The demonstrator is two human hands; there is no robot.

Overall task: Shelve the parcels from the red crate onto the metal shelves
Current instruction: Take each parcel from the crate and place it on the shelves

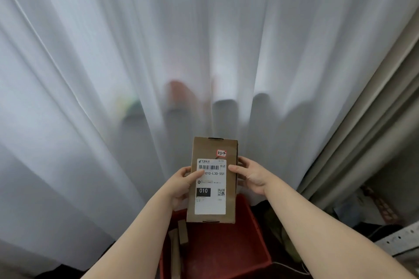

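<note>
White sheer curtain [113, 52] fills the background. Left hand [179, 186] and right hand [251, 176] hold a flat brown cardboard parcel [213, 179] by its long edges. The grip is closed on it, directly above the red plastic crate [226, 247]. Step in hand, as judged: parcel lifted out, not yet shelved. Next move: carry it right of the grip, toward the grey perforated metal shelf [399, 240].

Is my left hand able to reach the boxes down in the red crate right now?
Probably not yet. The left hand grips the parcel along with the right hand. The boxes in the crate lie uncovered below, so releasing first should do.
</note>
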